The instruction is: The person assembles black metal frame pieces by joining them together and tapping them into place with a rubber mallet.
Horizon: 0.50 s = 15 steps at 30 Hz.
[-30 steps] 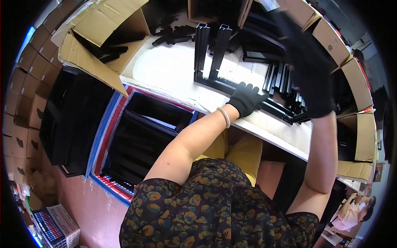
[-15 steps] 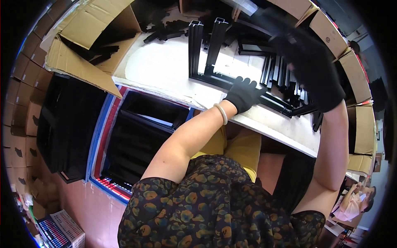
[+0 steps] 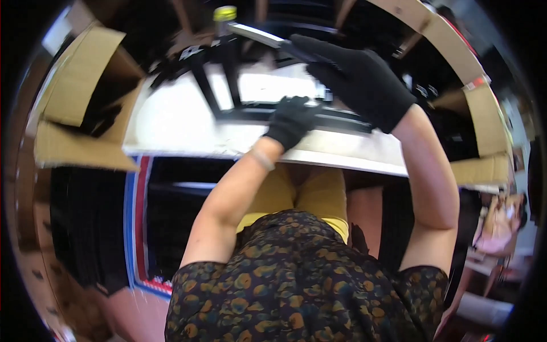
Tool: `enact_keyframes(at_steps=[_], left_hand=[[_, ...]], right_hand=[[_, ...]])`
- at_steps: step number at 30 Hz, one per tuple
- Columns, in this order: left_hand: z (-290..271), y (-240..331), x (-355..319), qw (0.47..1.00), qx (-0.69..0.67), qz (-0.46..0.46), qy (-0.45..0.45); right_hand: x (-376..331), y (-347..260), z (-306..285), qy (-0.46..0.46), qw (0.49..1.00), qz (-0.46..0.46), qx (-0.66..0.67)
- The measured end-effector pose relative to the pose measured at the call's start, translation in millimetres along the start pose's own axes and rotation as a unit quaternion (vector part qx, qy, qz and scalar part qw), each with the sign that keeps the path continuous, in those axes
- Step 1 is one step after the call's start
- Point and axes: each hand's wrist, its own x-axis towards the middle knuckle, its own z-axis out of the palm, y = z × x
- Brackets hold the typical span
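Observation:
My gloved right hand (image 3: 362,82) is raised over the bench, closed round the dark grip of a mallet (image 3: 256,34). Its silver shaft runs left to a head with a yellow end, blurred by motion. On the near side of the bench, my gloved left hand (image 3: 293,121) lies over the long bar of a black frame (image 3: 342,121), its fingers bent across it. Two black bars (image 3: 205,85) rise from the left part of this frame. The mallet head is above these bars, apart from them. My right hand hides part of the bench behind it.
The white bench top (image 3: 165,122) ends in an edge before me. An open cardboard box (image 3: 85,145) stands at left, and more cardboard (image 3: 481,122) lines the right. Dark pieces (image 3: 171,68) lie behind. A person in pink (image 3: 498,228) is far right.
The view has turned, so the bench edge lies more level. My right hand has moved left with the mallet, whose yellow-ended head now shows. My left hand stays on the frame.

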Motion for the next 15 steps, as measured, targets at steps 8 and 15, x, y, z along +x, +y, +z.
enact_keyframes(at_steps=[8, 15], left_hand=[[-100, -118, -83, 0.857, -0.226, -0.316, 0.339], [-5, -193, -86, 0.826, -0.368, -0.388, 0.179]], right_hand=[[-114, 100, -117, 0.152, 0.924, 0.349, -0.014], [-157, 162, -96, 0.008, 0.959, 0.17, -0.227]])
